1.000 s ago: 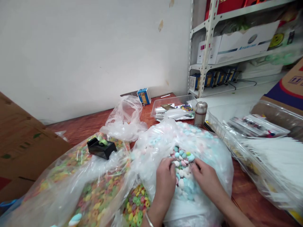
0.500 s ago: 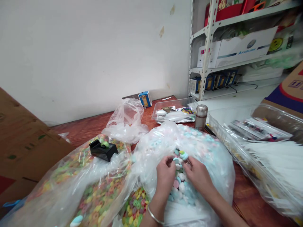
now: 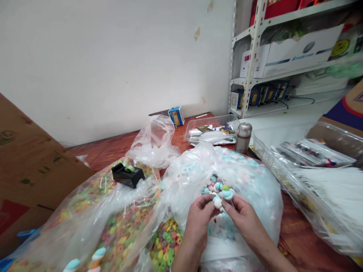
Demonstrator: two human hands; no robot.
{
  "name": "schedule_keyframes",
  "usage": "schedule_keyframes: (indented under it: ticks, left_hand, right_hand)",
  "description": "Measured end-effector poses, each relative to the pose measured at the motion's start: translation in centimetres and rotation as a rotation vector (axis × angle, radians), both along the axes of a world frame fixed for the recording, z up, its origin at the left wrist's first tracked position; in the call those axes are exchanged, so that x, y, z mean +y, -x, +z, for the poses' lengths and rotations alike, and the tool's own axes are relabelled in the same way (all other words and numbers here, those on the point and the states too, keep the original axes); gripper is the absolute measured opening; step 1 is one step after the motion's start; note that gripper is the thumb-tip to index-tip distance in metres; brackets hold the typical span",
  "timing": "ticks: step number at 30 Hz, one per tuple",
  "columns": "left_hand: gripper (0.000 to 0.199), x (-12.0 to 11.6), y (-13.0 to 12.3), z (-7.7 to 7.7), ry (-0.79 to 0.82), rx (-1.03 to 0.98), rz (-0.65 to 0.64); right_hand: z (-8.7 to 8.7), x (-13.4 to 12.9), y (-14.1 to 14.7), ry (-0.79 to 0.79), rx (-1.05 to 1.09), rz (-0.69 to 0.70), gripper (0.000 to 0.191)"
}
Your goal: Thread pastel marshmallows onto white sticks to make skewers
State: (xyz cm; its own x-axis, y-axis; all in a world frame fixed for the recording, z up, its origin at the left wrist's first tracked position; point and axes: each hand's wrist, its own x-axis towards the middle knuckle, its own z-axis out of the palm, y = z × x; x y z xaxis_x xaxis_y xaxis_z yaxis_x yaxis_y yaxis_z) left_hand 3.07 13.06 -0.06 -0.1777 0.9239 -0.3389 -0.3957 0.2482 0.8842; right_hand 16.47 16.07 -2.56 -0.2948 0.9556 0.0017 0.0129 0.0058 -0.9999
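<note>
My right hand (image 3: 244, 213) pinches a pale blue marshmallow (image 3: 227, 195) with a yellow-green ring candy (image 3: 225, 187) at its top; any stick in it is hidden by the fingers. Close beside it, my left hand (image 3: 198, 213) has thumb and forefinger closed at a white and pale blue marshmallow (image 3: 217, 203). Both hands are over the mouth of a big clear bag (image 3: 184, 181) full of pink, white and blue marshmallows. To the left lies a bag of ring-shaped candies (image 3: 119, 230), with two stacked marshmallow-and-candy pieces (image 3: 98, 257) on it at the lower edge.
A black tape dispenser (image 3: 128, 175) rests on the candy bag. Behind are a crumpled plastic bag (image 3: 154, 147), a clear tray (image 3: 211, 130) and a metal-topped shaker (image 3: 244, 136). A large plastic bin (image 3: 283, 181) with white paper bags stands right, a cardboard box (image 3: 36, 181) left.
Both hands have drawn slightly down and toward me, the right one keeping the blue marshmallow. The view has shifted, showing more of the stacked pieces at lower left.
</note>
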Motion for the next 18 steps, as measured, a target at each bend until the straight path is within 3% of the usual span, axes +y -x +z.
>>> schedule_keyframes:
  ticks: [6,9,13,18]
  left_hand:
    - [0.035,-0.1,-0.2,-0.2,-0.079,0.103,-0.001]
    - [0.032,0.2,-0.1,-0.5,-0.079,0.139,0.081]
    - [0.030,0.4,0.5,-1.0,-0.107,0.177,0.140]
    - [0.026,0.3,0.5,-1.1,-0.130,0.194,0.142]
  right_hand:
    - [-0.1,-0.4,0.3,-0.054,-0.092,-0.026,0.032]
    - [-0.4,-1.6,-0.4,-0.137,-0.286,-0.026,0.025]
    - [-0.7,-4.1,-2.0,-0.209,-0.488,0.056,0.030]
    - [1.7,-5.8,-2.8,-0.195,-0.462,0.122,0.032]
